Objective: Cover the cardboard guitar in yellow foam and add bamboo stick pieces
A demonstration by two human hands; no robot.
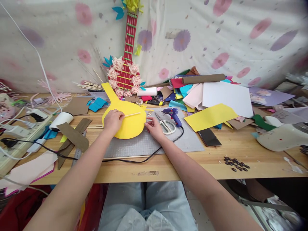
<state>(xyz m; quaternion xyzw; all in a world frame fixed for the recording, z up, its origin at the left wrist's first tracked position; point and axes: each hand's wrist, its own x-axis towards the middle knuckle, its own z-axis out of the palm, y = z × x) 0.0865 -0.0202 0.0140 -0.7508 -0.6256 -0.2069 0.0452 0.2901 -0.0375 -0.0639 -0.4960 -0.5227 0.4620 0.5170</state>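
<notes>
A yellow guitar-shaped paper cutout [131, 125] lies on the grey cutting mat [154, 144] at the table's middle. My left hand [113, 121] rests on the cutout and pinches a thin pale stick [132, 114] that lies across it, pointing right. My right hand [154, 126] touches the cutout's right edge with its fingertips and holds nothing. White-handled scissors [166, 124] and a blue glue gun [173, 115] lie on the mat just right of that hand.
A red paper guitar with pink flowers [126, 69] leans on the cloth wall behind. Coloured sheets pile at the back right, with a yellow sheet [210, 117] and a phone [209, 137] nearby. Cardboard strips [73, 136], a power strip and cables crowd the left.
</notes>
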